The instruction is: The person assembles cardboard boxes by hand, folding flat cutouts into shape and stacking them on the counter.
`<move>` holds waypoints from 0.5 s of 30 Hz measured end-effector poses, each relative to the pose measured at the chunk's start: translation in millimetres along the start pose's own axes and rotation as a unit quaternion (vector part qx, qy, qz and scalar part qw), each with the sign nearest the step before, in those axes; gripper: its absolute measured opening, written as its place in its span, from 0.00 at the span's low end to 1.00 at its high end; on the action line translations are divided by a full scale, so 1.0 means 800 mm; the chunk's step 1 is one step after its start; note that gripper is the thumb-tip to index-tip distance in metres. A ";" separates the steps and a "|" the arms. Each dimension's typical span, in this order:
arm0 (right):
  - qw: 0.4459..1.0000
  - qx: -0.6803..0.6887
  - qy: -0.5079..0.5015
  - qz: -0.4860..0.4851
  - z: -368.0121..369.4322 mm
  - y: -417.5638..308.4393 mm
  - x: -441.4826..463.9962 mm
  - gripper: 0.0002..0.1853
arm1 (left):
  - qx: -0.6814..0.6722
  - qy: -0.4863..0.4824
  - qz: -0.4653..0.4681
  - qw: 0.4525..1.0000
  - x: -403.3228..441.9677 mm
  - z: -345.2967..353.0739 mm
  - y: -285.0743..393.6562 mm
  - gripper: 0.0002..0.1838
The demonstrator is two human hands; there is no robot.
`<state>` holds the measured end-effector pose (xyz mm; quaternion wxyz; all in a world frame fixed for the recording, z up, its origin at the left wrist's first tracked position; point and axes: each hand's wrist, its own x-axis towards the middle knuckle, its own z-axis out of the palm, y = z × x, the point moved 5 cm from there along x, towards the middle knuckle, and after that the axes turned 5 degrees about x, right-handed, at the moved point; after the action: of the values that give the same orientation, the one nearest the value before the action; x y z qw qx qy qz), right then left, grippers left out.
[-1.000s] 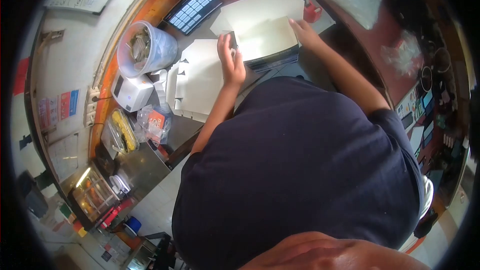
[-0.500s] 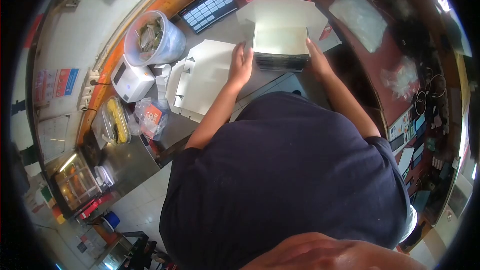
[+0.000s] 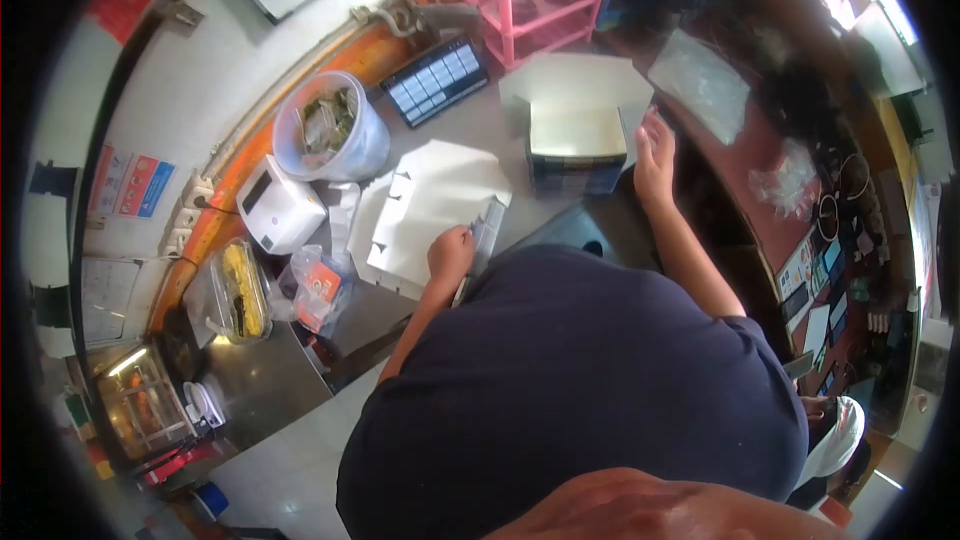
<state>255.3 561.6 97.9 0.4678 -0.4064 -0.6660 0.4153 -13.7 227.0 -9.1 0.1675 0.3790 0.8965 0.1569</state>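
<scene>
On the counter (image 3: 455,125), I judged box (image 3: 577,130) light, stiff, side-gripped best; right hand (image 3: 655,165) fingers apart, left hand (image 3: 451,253) curled, clamping unclear.

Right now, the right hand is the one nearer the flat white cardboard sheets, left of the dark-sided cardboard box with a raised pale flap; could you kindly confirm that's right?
Not quite: the head view shows the left hand is the one nearer the flat white cardboard sheets, left of the dark-sided cardboard box.
</scene>
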 end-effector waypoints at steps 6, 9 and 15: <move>0.984 -0.060 -0.031 -0.165 0.017 -0.097 -0.016 0.19 | -0.253 0.002 -0.054 0.966 0.022 -0.054 -0.059 0.14; 0.971 -0.068 -0.078 -0.216 0.038 -0.148 -0.031 0.17 | -0.430 -0.034 -0.159 0.888 0.012 -0.106 -0.066 0.15; 0.948 -0.002 -0.217 -0.234 0.085 -0.195 -0.059 0.17 | -0.449 0.035 -0.093 0.888 0.025 -0.093 -0.119 0.18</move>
<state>177.4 455.7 215.1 0.3952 -0.1397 -0.8287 0.3709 -117.8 167.3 15.2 0.3023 0.1722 0.7667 0.5396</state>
